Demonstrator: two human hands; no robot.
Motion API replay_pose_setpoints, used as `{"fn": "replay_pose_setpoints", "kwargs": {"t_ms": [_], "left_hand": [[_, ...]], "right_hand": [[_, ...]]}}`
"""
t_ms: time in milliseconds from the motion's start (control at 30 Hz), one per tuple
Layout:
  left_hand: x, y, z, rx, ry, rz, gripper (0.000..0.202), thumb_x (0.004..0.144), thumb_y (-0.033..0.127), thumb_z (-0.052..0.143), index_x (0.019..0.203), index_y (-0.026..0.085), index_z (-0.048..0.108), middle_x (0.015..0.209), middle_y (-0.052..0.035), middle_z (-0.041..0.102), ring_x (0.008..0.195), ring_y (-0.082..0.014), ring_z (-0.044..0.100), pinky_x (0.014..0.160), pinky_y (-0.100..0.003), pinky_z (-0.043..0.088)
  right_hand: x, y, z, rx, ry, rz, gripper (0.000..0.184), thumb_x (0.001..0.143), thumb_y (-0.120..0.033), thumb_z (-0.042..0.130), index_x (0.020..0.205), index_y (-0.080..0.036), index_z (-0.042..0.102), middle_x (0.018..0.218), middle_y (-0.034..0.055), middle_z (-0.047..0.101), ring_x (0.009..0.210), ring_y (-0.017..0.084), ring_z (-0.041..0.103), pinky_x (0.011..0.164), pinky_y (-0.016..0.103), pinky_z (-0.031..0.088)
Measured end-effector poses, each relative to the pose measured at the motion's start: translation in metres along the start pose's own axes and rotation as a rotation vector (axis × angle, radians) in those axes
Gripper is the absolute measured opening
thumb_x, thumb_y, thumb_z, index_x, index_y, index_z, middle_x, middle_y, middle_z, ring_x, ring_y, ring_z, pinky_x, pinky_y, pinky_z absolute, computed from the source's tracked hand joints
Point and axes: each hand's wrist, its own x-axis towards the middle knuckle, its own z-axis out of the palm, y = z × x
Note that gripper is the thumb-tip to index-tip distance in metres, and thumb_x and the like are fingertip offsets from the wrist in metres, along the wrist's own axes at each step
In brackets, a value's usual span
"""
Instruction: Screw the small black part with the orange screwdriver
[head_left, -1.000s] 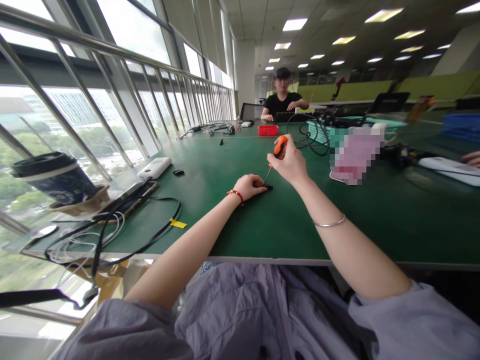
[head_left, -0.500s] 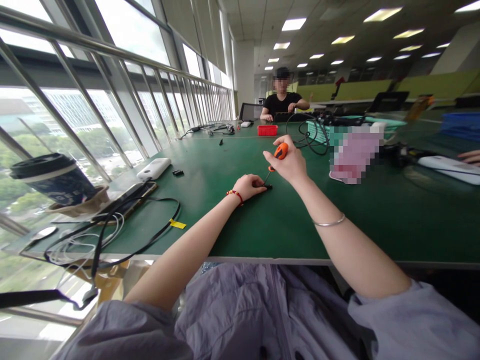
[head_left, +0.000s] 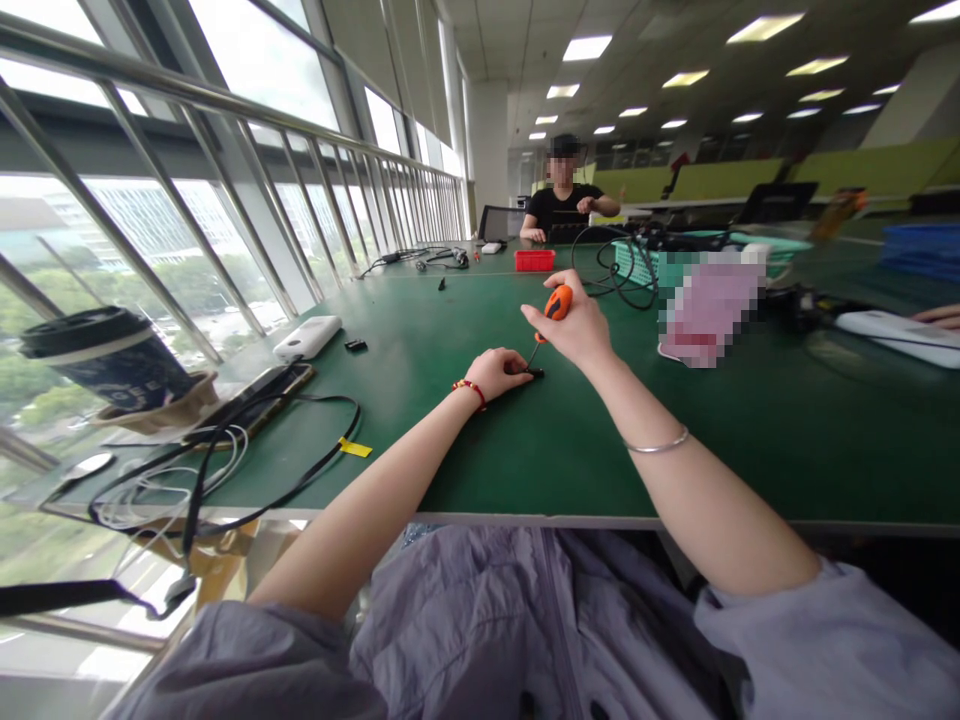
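Observation:
My right hand (head_left: 576, 328) is wrapped round an orange-handled screwdriver (head_left: 557, 302), held upright with its tip pointing down. The tip meets a small black part (head_left: 534, 372) lying on the green table (head_left: 480, 450). My left hand (head_left: 496, 372) rests on the table with its fingers curled, pinching that black part from the left. A red bead bracelet is on my left wrist and a silver bangle on my right forearm.
A white power bank (head_left: 308, 337), a phone (head_left: 259, 395) with tangled cables (head_left: 225, 470) and a lidded paper cup (head_left: 112, 358) lie at the left. A red tray (head_left: 535, 260) and black cables (head_left: 622, 270) sit farther back. Another person (head_left: 564, 200) sits at the far end.
My right hand has turned on the screwdriver handle, its fingers shifting round it. The left hand and the black part have stayed in place.

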Motion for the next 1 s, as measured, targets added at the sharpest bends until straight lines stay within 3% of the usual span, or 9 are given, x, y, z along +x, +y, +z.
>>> {"fn": "replay_pose_setpoints", "kwargs": {"t_ms": [167, 367, 500, 700, 867, 1000], "left_hand": [[0.0001, -0.0003, 0.0007, -0.006, -0.001, -0.011, 0.019, 0.072, 0.033, 0.069, 0.080, 0.017, 0.069, 0.077, -0.0019, 0.066, 0.070, -0.0143, 0.058, 0.066, -0.025, 0.046], [-0.0002, -0.0004, 0.0006, -0.010, 0.001, -0.008, 0.018, 0.071, 0.033, 0.069, 0.079, 0.017, 0.069, 0.076, -0.0013, 0.066, 0.069, -0.0142, 0.058, 0.065, -0.024, 0.046], [0.0002, -0.0007, 0.0006, -0.015, -0.004, -0.009, 0.019, 0.071, 0.033, 0.069, 0.080, 0.017, 0.069, 0.076, -0.0015, 0.066, 0.070, -0.0143, 0.058, 0.065, -0.025, 0.045], [0.0010, -0.0016, 0.0016, -0.018, -0.003, -0.009, 0.020, 0.071, 0.034, 0.069, 0.080, 0.017, 0.068, 0.075, -0.0010, 0.065, 0.069, -0.0142, 0.058, 0.064, -0.025, 0.045], [0.0011, -0.0028, 0.0026, -0.027, 0.000, -0.007, 0.020, 0.071, 0.034, 0.069, 0.079, 0.017, 0.068, 0.074, -0.0010, 0.065, 0.069, -0.0141, 0.057, 0.064, -0.025, 0.045], [0.0005, -0.0029, 0.0025, -0.039, 0.002, -0.002, 0.019, 0.071, 0.033, 0.069, 0.079, 0.016, 0.068, 0.074, -0.0011, 0.065, 0.069, -0.0139, 0.057, 0.064, -0.024, 0.044]], "right_hand": [[0.0020, 0.0022, 0.0021, 0.075, -0.083, 0.000, 0.025, 0.071, -0.046, 0.059, 0.083, -0.024, 0.056, 0.071, 0.0004, 0.058, 0.067, 0.021, 0.058, 0.062, 0.034, 0.046], [0.0017, 0.0027, 0.0031, 0.096, -0.057, -0.066, 0.033, 0.068, -0.037, 0.060, 0.098, -0.025, 0.054, 0.074, -0.0007, 0.060, 0.063, 0.018, 0.055, 0.063, 0.035, 0.047], [-0.0005, -0.0015, -0.0001, 0.004, 0.023, -0.009, 0.039, 0.069, -0.045, 0.061, 0.102, -0.025, 0.055, 0.077, 0.0019, 0.061, 0.070, 0.023, 0.057, 0.067, 0.037, 0.047], [0.0001, -0.0030, 0.0005, 0.059, -0.055, -0.012, 0.024, 0.072, -0.045, 0.056, 0.080, -0.022, 0.058, 0.071, 0.0006, 0.059, 0.067, 0.018, 0.055, 0.063, 0.031, 0.044], [0.0004, -0.0016, 0.0020, 0.082, -0.058, -0.035, 0.024, 0.071, -0.035, 0.058, 0.090, -0.023, 0.057, 0.072, -0.0004, 0.058, 0.064, 0.017, 0.054, 0.063, 0.031, 0.044], [-0.0010, -0.0030, 0.0000, 0.083, -0.048, -0.021, 0.033, 0.074, -0.042, 0.057, 0.101, -0.023, 0.053, 0.073, -0.0008, 0.059, 0.064, 0.017, 0.055, 0.064, 0.031, 0.044]]}}
